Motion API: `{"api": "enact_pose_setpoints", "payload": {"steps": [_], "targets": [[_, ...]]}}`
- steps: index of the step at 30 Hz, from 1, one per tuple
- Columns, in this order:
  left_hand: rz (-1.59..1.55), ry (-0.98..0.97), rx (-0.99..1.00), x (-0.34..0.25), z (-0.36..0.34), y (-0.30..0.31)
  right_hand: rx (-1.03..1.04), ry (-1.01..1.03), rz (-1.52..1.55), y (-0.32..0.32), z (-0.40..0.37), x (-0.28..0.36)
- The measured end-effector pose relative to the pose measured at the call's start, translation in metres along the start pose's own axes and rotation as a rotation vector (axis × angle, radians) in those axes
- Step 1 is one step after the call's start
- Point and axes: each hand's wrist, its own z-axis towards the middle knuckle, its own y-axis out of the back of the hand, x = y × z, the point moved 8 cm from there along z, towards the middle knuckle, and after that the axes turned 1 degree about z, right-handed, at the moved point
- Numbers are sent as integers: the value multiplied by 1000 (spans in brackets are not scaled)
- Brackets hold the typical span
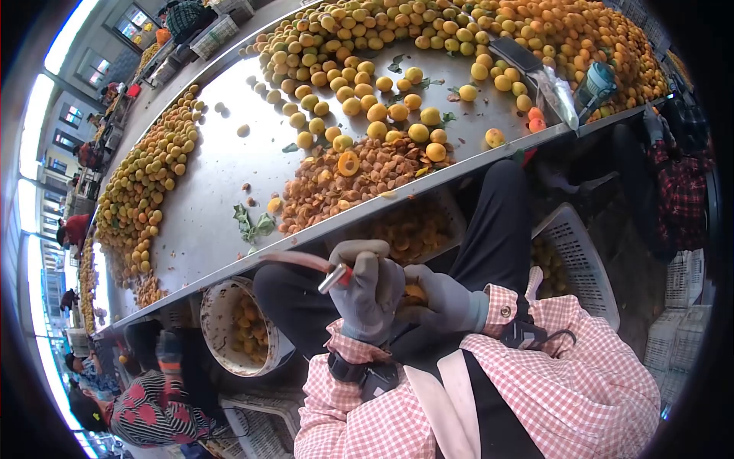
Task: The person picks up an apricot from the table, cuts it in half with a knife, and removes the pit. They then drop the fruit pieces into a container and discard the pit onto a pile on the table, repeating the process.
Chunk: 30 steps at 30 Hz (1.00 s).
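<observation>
Gloved in grey, my left hand (368,294) is closed around a knife (336,278) with a red and silver handle; its curved blade points left. Beside it, my right hand (447,300) has its gloved fingers wrapped round an orange-yellow apricot (414,295), mostly hidden between the hands. Both hands are over my lap, below the edge of the metal table (229,172). Brown apricot stones (336,195) lie heaped near that edge, with a cut apricot half (349,163) on top. Whole apricots (367,90) lie behind the heap.
A white bucket (216,336) of fruit stands left of my knees, and a white crate (579,256) at the right. On the table are a phone (515,55), a teal bottle (596,83) and leaves (252,223). Co-workers sit at left (145,409) and right (683,187).
</observation>
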Motion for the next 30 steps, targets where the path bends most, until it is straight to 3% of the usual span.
{"api": "enact_pose_setpoints", "payload": {"steps": [2,3,5,8,11,13,14,17,18,19,21,23,27,29,30], "targets": [[-57,63,-85,8,2,12,68,-213,171,-4,4,-13],[-55,66,-85,8,3,15,66,-215,174,-3,5,-11],[-125,44,-69,6,5,15,91,-420,451,-8,-1,-17],[-111,-18,3,1,8,9,83,-467,611,-6,-3,-6],[-113,-22,28,1,1,-1,78,-433,446,-3,-6,-10],[310,-38,1,2,-7,-2,167,-406,389,-3,-1,-14],[270,43,86,6,-12,-11,258,-378,326,-6,-1,-14],[408,62,88,17,-13,-3,333,-410,301,-11,0,-23],[502,-27,80,12,-10,-3,332,-408,300,-11,1,-22],[501,-27,80,12,-10,-3,255,-443,260,-8,2,-23],[103,0,-58,8,-5,9,175,-477,219,-6,1,-18],[91,-62,-38,4,-1,11,-17,-552,676,-6,-3,-13],[83,34,2,6,-7,0,12,-436,427,-5,-6,-17],[282,136,74,10,-12,-7,220,-340,389,-12,-4,-22],[290,170,118,14,-13,-9,221,-344,390,-6,1,-24]]}}
